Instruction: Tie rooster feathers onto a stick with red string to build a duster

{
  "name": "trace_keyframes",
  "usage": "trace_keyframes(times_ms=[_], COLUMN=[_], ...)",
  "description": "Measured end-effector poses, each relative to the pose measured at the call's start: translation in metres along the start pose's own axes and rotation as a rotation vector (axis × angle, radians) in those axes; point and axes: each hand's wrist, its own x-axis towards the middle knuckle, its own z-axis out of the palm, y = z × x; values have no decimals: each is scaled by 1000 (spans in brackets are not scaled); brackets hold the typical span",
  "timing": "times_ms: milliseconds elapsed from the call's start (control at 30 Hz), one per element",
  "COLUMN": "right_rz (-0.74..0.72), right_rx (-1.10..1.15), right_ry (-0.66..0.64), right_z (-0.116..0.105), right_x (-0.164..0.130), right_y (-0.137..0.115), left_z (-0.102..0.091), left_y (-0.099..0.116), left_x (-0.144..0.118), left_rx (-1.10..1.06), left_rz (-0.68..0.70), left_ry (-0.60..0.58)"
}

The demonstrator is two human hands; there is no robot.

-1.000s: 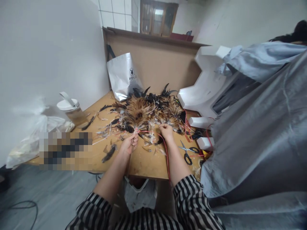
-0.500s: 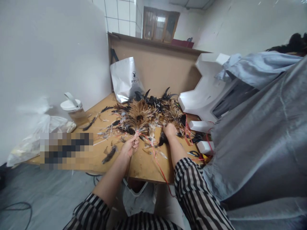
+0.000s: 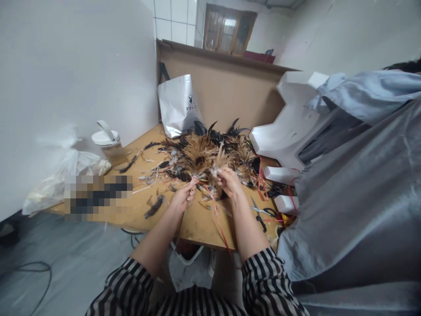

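Feather bundle [image 3: 197,160], bound with red string [image 3: 215,210], sits in front of the white bag [image 3: 179,105]. Left hand [image 3: 182,197] pinches its tied quill end; right hand [image 3: 230,182] grips loose feathers beside it. Light, soft, easily crushed; best held at the stiff quills.
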Motion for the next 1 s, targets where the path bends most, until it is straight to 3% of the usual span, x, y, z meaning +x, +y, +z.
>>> trace_keyframes(times_ms=[167,400,567,1000], right_rz=[6,45,68,44], right_rx=[-97,-155,-114,-71], right_ry=[-66,9,24,117], right_z=[27,33,31,39], right_x=[-3,-1,2,-1], right_y=[26,56,65,71], left_z=[2,1,-1,7], left_y=[-2,-4,-7,-9], left_x=[-1,-1,0,-4], left_rx=[93,118,162,338], left_rz=[50,99,144,254], left_ry=[34,36,4,130])
